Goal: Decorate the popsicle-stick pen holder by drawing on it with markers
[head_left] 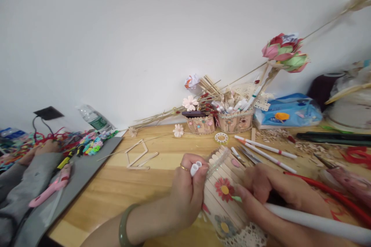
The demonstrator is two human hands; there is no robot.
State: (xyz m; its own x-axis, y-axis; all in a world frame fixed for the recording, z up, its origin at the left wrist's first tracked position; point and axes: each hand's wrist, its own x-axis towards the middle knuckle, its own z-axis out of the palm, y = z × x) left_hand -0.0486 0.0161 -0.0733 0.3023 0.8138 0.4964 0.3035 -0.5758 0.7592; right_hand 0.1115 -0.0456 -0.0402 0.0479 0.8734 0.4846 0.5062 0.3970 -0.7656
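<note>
Wooden craft sticks and pens lie beyond stick holder at table centre, long axis near-to-far, mouth wallward; left hand braces it, pinching pen cap; right hand grips white pen.

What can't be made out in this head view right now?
All in the head view:
- Flower-decorated wooden craft-stick holder: lower end cut off by the bottom edge; both hands cover its sides.
- Long white marker: right hand hides the grip on it; tip too small to read.
- Small white cap: the left hand hides most of it.
- Blue plastic packet: print blurred.
</note>
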